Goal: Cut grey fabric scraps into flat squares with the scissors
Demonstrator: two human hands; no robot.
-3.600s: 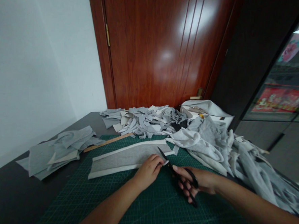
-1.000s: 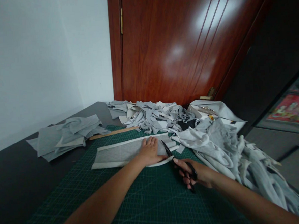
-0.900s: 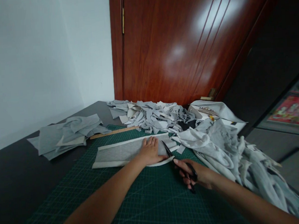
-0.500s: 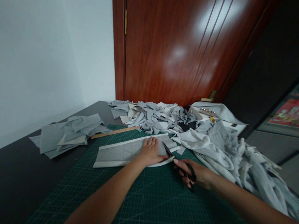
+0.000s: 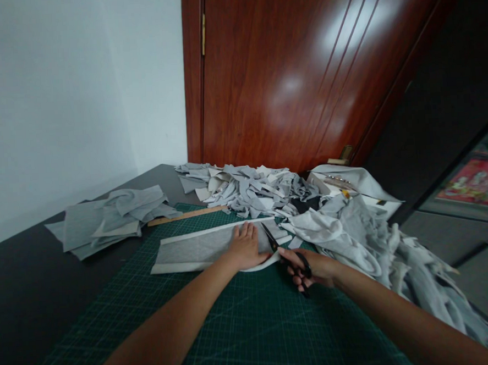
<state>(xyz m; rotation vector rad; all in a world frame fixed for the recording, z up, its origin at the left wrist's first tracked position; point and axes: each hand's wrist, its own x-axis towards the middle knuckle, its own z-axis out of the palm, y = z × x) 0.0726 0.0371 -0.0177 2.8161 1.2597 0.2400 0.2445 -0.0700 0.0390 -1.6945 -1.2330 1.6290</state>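
Note:
A grey fabric strip [image 5: 196,248] with pale edges lies flat across the green cutting mat [image 5: 253,325]. My left hand [image 5: 247,248] rests on it with fingers spread, pressing near its right part. Black scissors [image 5: 271,237] are in my right hand [image 5: 301,268], their blades pointing up and left over the strip's right end. The near pale edge bends up beside the scissors, close to my right thumb. Whether the blades are closed on cloth cannot be made out.
Cut grey pieces [image 5: 114,218] are stacked at the left, near a wooden ruler [image 5: 186,215]. Scraps [image 5: 248,188] heap at the back before a door [image 5: 271,81]. Bunched cloth [image 5: 355,236] and a white box [image 5: 377,203] stand at the right.
My right hand and the scissors have moved slightly up and left, farther over the strip. My left hand has stayed in place on the cloth.

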